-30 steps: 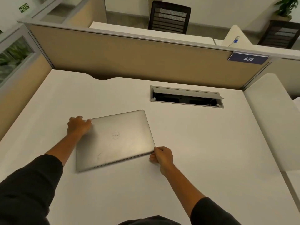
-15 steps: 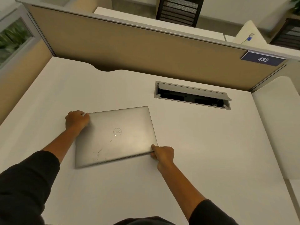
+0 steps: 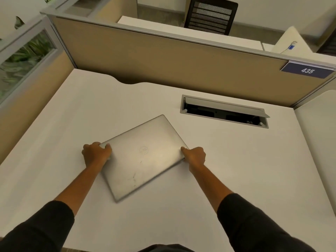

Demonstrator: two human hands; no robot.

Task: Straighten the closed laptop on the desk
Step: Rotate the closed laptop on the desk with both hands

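Note:
A closed silver laptop [image 3: 143, 157] lies flat on the white desk [image 3: 236, 170], near the middle. It sits askew, its far right corner turned toward the back panel. My left hand [image 3: 95, 153] grips the laptop's left corner, fingers curled over the edge. At the right corner my right hand [image 3: 195, 157] holds the edge between thumb and fingers. Both forearms reach in from the bottom in dark sleeves.
An open cable hatch [image 3: 224, 111] with a raised grey flap is set into the desk behind the laptop, to the right. A tan partition [image 3: 163, 60] walls the back, with a blue "435" sign [image 3: 307, 70]. A glass panel [image 3: 23, 57] stands on the left.
The laptop has turned counter-clockwise and slid toward the middle of the desk. Both hands moved with it and keep their hold on its corners.

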